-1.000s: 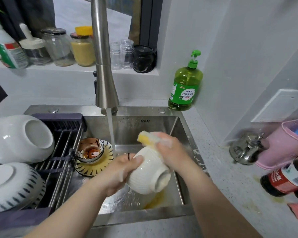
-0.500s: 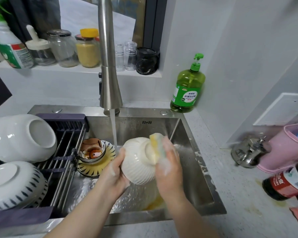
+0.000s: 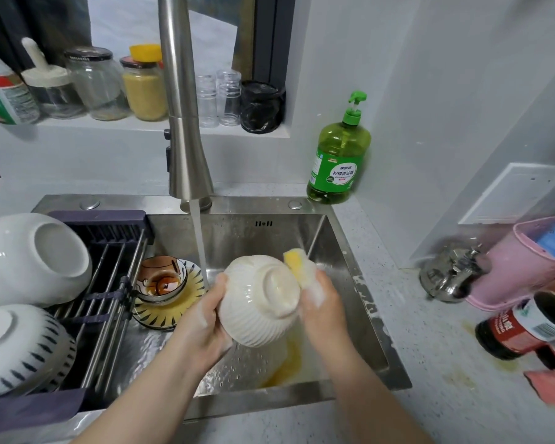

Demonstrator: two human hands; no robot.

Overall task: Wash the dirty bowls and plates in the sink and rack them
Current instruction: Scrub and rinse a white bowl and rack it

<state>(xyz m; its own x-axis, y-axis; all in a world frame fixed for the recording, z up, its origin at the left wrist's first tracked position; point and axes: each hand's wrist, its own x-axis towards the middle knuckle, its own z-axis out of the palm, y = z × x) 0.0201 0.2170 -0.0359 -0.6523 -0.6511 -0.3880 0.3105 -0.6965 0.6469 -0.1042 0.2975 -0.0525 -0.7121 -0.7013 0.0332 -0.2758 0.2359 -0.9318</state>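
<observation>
Left hand (image 3: 202, 325) has its fingers curled round the side of the ribbed cream bowl (image 3: 257, 312), thumb up by the rim, so that's a proper grip. Right hand (image 3: 322, 302) is wrapped round a soapy yellow-and-white sponge (image 3: 298, 267), pressing it against the edge of the bowl's foot. The bowl's tipped with its base facing up, held between both hands over the sink (image 3: 334, 251), just right of the water stream (image 3: 201, 241) from the faucet (image 3: 186, 123). Further left in the basin, a small painted bowl (image 3: 161, 278) sits on a yellow striped plate (image 3: 177, 307). A plain white bowl (image 3: 23, 261) and a blue-flecked bowl (image 3: 16, 347) lie upside down on the rack (image 3: 104, 298).
</observation>
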